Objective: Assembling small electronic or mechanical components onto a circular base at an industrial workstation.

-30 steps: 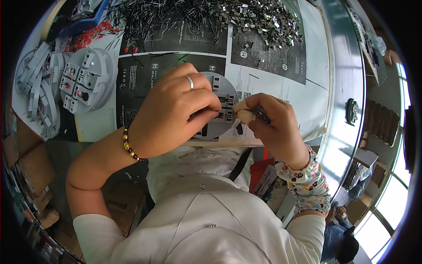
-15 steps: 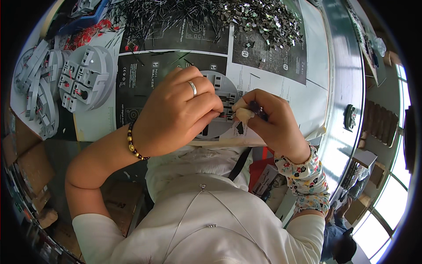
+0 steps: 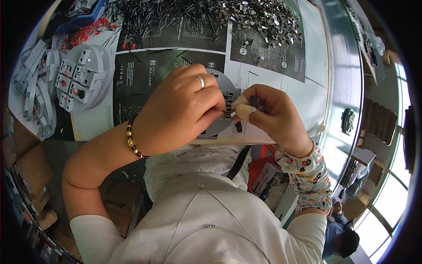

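Left hand [image 3: 187,105] pinched closed, contents hidden; right hand [image 3: 272,114] grasps purplish tool [image 3: 257,103], kind unclear. Round grey housing [image 3: 227,83] beneath both, seemingly part-filled. Beyond grip: loose metal tabs [image 3: 266,22], apparently unused. Left of grip: red-wired housing [image 3: 83,79], looks further along.

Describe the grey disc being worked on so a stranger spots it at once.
Find the table, then the dark printed sheet at its near edge. The grey disc lies at that sheet's right end, partly hidden by the left grip. Unlike the clustered discs at left, it lies alone.
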The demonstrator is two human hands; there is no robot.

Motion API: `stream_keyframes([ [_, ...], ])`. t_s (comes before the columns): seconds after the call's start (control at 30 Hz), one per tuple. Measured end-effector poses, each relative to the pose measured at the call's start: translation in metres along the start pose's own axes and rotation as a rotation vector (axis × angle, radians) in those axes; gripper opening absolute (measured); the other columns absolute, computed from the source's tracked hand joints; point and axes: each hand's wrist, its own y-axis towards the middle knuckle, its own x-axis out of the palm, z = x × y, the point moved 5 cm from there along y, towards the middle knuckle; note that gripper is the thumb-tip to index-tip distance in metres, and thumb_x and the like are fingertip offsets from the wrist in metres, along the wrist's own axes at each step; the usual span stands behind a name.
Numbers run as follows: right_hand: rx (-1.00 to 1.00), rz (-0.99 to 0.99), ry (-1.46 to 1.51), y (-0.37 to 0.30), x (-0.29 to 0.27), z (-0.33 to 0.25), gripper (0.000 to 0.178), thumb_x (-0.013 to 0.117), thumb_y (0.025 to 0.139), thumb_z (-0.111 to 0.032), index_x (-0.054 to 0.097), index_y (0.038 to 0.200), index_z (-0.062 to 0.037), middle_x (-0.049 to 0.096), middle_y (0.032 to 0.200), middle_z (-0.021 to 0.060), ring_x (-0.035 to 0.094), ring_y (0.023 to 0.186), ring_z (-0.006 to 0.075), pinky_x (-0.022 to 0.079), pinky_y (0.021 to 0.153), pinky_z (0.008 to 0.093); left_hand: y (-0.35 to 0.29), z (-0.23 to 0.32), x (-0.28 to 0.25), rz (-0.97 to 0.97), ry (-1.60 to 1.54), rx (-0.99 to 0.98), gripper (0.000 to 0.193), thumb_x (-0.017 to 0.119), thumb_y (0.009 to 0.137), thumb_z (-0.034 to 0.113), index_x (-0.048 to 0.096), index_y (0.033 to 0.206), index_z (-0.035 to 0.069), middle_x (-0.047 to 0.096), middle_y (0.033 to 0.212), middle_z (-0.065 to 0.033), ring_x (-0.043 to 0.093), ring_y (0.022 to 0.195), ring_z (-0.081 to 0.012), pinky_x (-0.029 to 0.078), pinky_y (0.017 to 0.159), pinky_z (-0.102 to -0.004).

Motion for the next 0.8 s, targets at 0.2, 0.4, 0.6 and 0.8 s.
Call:
stream_keyframes([
  [0.2,0.063,-0.014,-0.078,0.005,0.001,-0.018,0.001,0.067,0.091,-0.001,0.068,0.091,-0.0016,0.069,0.076,0.0006,0.047,0.065,0.0048,0.037,0.061,0.0175,0.002,0.005,0.002,-0.015,0.101,0.001,0.018,0.075,0.075,-0.002,0.062,0.083,0.008,0.059,0.086,-0.0030,0.050,0.081,-0.0223,0.043,0.080,-0.0336],
  [0.4,0.093,-0.008,-0.187,0.006,0.001,-0.020,0.003,0.068,0.088,0.001,0.067,0.089,-0.0021,0.067,0.074,0.0001,0.045,0.062,0.0046,0.036,0.060,0.0176,-0.001,0.004,0.005,0.004,0.125,-0.014,0.019,0.074,0.075,-0.002,0.061,0.085,0.008,0.058,0.088,-0.0038,0.050,0.083,-0.0230,0.044,0.081,-0.0345],
  [0.6,-0.198,0.083,-0.495,-0.004,0.007,-0.034,0.009,0.069,0.082,0.004,0.065,0.088,-0.0018,0.063,0.074,0.0018,0.047,0.061,0.0090,0.039,0.060,0.0211,-0.002,0.004,0.005,0.021,0.135,-0.011,0.019,0.074,0.075,-0.001,0.060,0.085,0.008,0.058,0.089,-0.0037,0.051,0.084,-0.0234,0.044,0.083,-0.0349],
  [0.8,-0.716,0.146,-0.963,-0.015,0.031,-0.043,0.018,0.069,0.076,0.007,0.063,0.089,-0.0032,0.059,0.076,0.0051,0.052,0.065,0.0179,0.045,0.062,0.0278,-0.006,0.003,0.007,0.044,0.131,-0.012,0.019,0.073,0.075,-0.001,0.060,0.086,0.008,0.058,0.089,-0.0034,0.051,0.085,-0.0238,0.044,0.083,-0.0353],
])
